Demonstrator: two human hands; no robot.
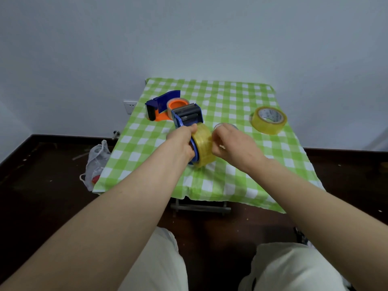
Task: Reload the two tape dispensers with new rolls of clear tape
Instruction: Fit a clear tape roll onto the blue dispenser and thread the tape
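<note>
A blue tape dispenser is lifted over the middle of the green checked table, gripped at its handle by my left hand. A yellowish clear tape roll sits on its hub. My right hand presses against the roll's right side, fingers curled on it. A second dispenser, blue with an orange hub and base, lies at the table's back left. Another clear tape roll lies flat at the back right. A small object behind my right hand is mostly hidden.
A white plastic bag lies on the dark floor left of the table. A wall socket is on the wall at the table's back left. My knees in pale trousers are at the bottom of the view.
</note>
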